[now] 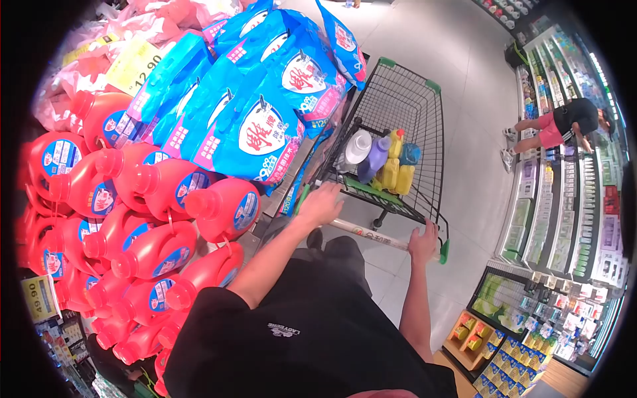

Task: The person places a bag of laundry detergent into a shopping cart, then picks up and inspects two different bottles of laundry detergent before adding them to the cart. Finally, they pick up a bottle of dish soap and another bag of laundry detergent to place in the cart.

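Note:
My left hand (321, 205) is closed round the left end of the shopping cart handle (373, 235). Near the handle's right end, my right hand (424, 241) grips it too. The black wire shopping cart (405, 83) with green corners stands in front of me. In its near part lie a white container (358, 145), a purple bottle (374, 159), several yellow bottles (403, 179) and a blue item (411, 154) whose kind I cannot make out.
Red detergent bottles (159, 255) are stacked close on my left, with large blue detergent bags (262, 136) beyond them, beside the cart. Price signs (136, 65) stand among them. Shelves (564, 192) line the right, where a person (554, 128) in black and pink stands. Tiled floor (468, 113) lies between.

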`<action>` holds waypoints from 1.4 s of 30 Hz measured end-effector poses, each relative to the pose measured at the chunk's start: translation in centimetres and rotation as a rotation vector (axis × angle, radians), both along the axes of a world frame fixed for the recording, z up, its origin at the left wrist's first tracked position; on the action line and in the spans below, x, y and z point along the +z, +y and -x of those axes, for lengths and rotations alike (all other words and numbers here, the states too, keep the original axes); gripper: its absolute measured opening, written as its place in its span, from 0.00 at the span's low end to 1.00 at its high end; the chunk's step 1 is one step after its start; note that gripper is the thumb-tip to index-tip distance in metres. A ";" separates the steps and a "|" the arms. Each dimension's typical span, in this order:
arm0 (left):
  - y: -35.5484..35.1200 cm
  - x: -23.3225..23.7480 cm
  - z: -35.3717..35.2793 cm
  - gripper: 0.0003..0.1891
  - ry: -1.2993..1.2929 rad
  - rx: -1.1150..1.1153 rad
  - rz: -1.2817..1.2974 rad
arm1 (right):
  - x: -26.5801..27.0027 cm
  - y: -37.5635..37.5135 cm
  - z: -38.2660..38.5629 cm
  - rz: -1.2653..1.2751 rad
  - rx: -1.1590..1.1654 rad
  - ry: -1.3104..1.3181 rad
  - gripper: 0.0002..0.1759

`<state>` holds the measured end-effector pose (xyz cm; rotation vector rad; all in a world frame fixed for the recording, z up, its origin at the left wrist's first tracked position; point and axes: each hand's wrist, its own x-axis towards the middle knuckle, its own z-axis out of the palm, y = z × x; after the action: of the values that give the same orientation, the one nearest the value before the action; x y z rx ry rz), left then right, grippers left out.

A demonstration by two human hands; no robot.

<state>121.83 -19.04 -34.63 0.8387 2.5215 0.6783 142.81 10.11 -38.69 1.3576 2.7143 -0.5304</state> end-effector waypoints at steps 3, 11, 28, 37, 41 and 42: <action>0.0 0.3 0.1 0.26 -0.016 -0.003 -0.010 | -0.2 0.1 -0.1 0.005 0.000 0.000 0.27; -0.1 -0.1 0.3 0.27 0.043 -0.031 -0.057 | -0.7 0.4 -0.2 0.038 -0.018 -0.022 0.28; 2.2 -0.5 1.9 0.13 0.262 0.102 -0.249 | -1.7 4.0 1.2 0.081 0.126 -0.008 0.31; -1.2 12.0 12.5 0.29 0.380 0.666 -0.225 | -1.7 5.1 1.8 0.084 0.132 0.011 0.32; -3.7 15.6 16.4 0.36 0.501 0.944 -0.047 | -1.9 5.2 1.8 0.077 0.136 0.013 0.32; -4.3 16.1 17.0 0.36 0.523 1.002 0.049 | -1.8 5.3 1.8 0.093 0.134 0.025 0.31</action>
<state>104.85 -23.36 -18.55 -0.4191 3.3701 0.7158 141.02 15.37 -40.46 1.1462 2.7372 -0.6568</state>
